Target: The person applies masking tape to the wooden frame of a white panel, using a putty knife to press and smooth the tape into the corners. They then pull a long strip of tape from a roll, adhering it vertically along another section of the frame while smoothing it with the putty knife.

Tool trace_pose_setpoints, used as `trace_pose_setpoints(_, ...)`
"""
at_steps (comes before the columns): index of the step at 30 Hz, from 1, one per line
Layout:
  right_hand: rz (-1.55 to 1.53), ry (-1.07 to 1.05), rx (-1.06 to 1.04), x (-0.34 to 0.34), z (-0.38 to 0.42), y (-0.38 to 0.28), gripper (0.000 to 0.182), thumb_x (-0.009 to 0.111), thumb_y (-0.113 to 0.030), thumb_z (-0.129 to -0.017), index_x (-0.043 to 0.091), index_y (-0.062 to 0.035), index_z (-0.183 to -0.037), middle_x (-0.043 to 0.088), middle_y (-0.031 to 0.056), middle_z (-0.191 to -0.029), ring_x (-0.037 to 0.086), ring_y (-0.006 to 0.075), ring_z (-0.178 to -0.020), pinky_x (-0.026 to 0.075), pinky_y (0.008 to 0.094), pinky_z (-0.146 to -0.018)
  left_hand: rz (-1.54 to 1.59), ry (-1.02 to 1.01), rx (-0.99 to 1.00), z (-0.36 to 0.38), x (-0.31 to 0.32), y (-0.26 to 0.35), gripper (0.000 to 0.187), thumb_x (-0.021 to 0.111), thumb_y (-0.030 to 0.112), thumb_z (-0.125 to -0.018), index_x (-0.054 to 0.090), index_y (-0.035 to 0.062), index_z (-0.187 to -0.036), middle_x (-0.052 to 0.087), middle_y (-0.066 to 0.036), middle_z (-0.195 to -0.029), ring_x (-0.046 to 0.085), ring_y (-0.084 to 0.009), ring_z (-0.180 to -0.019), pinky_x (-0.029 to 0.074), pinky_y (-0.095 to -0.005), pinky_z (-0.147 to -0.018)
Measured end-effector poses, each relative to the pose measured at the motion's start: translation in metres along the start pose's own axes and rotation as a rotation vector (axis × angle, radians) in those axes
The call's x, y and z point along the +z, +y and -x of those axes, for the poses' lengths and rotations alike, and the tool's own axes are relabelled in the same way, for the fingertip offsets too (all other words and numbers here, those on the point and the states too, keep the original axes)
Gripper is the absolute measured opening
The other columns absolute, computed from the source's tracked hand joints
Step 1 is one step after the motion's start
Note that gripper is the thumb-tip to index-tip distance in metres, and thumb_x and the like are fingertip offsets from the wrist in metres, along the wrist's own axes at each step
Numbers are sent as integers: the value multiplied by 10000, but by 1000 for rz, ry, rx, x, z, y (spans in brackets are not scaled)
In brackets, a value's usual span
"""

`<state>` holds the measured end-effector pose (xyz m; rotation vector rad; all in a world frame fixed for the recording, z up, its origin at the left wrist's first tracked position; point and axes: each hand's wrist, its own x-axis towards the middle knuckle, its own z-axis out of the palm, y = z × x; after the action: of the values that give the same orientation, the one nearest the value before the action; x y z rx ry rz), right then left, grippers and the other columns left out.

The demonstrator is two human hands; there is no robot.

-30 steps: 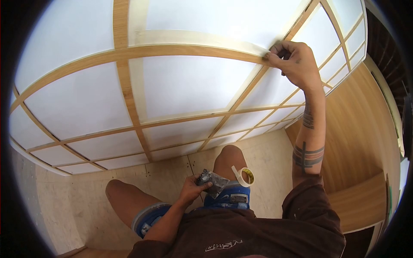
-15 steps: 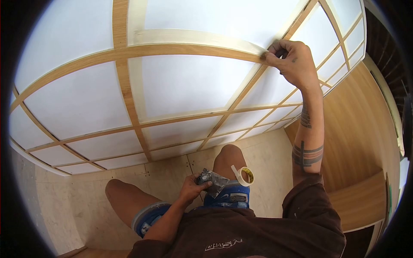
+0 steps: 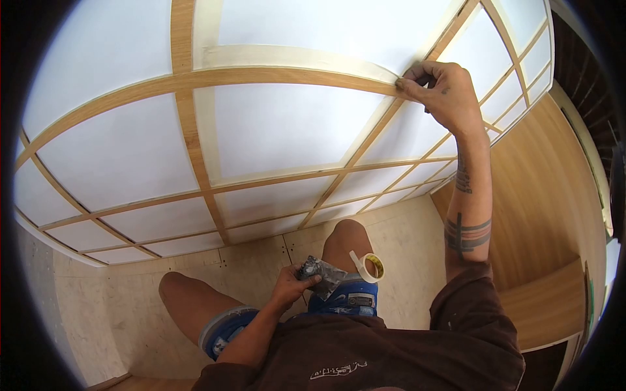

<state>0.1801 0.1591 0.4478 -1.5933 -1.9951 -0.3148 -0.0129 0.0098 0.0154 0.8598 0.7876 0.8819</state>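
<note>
My right hand is raised to the white lattice panel, with thumb and fingertips pinched at the right end of a pale masking tape strip. This strip runs along the upper edge of a wooden bar; the fingers partly hide its end. Low in front of my body, my left hand is closed on a small clear plastic bag with dark and greyish contents that I cannot make out. Just right of the bag, a masking tape roll with a loose end rests at my thigh.
More tape borders the pane below the bar. The wooden grid continues across the panel to both sides. Pale floorboards lie under my legs. On the right stands a curved-looking wood-grain surface, with dark slats beyond it.
My right hand's fingertips have shifted very slightly left at the tape end. My left hand, the bag and the tape roll stay in place.
</note>
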Motion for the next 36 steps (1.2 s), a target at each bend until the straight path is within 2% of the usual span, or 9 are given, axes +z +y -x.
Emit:
trace_pose_setpoints(4, 35, 29, -46, 2, -1, 6, 211, 816, -212, -846, 785, -9, -895, 736, 121, -728, 669, 186, -634, 549, 320, -657, -21, 8, -13, 2, 2, 4, 326, 815, 60, -885, 701, -74, -1159, 753, -93, -984, 692, -146, -861, 577, -321, -793)
trace_pose_setpoints(7, 51, 112, -203, 5, -2, 9, 227, 836, -210, -860, 772, 8, -854, 701, 68, -696, 559, 110, -583, 464, 269, -548, -3, -1, -6, 0, 0, -1, 323, 821, 66, -880, 704, -71, -1148, 753, -91, -979, 691, -145, -857, 577, -323, -790)
trace_pose_setpoints(13, 91, 165, -147, 7, 2, -12, 372, 862, -362, -824, 717, -20, -797, 695, 87, -661, 649, 190, -595, 520, 318, -585, -37, 15, -4, 3, 0, 3, 336, 827, 86, -880, 702, -67, -1151, 755, -95, -979, 696, -148, -863, 577, -324, -797)
trace_pose_setpoints(15, 115, 184, -228, 13, -1, -8, 417, 865, -408, -814, 695, -29, -771, 670, 70, -631, 625, 187, -565, 491, 310, -546, -41, 16, -68, 7, 2, 13, 392, 841, 126, -878, 682, -72, -1177, 742, -94, -1048, 687, -176, -946, 553, -339, -891)
trace_pose_setpoints(18, 157, 176, -232, 11, -1, -8, 400, 860, -399, -819, 687, -41, -775, 658, 66, -630, 622, 195, -575, 489, 320, -557, -30, 50, -15, 7, 4, 11, 319, 826, 91, -881, 704, -70, -1128, 753, -95, -978, 704, -156, -861, 580, -325, -792)
trace_pose_setpoints(25, 248, 160, -215, 4, 3, 1, 336, 847, -357, -828, 669, -73, -814, 674, 46, -719, 631, 204, -654, 495, 345, -602, -30, 16, -8, 0, -2, -3, 324, 831, 95, -877, 704, -70, -1125, 754, -96, -980, 705, -157, -855, 582, -326, -784)
trace_pose_setpoints(27, 279, 157, -215, 2, 6, 9, 316, 840, -328, -835, 659, -70, -815, 665, 45, -722, 619, 210, -652, 488, 349, -596, 9, 7, -58, 2, -1, 0, 333, 838, 102, -874, 700, -57, -1133, 745, -86, -1031, 690, -171, -930, 556, -336, -884)
trace_pose_setpoints(30, 262, 157, -200, 1, 6, 15, 299, 838, -296, -836, 650, -65, -808, 655, 49, -713, 608, 216, -643, 484, 355, -594, -48, 27, -46, 5, 1, 7, 336, 844, 107, -868, 707, -73, -1117, 757, -100, -970, 705, -158, -853, 580, -327, -793)
trace_pose_setpoints(36, 69, 170, -181, -3, 6, 7, 310, 853, -268, -835, 652, -41, -773, 655, 69, -701, 597, 193, -631, 480, 343, -596, -13, -10, 13, -2, -4, -13, 319, 842, 103, -871, 717, -67, -1110, 760, -98, -971, 705, -157, -864, 577, -329, -815)
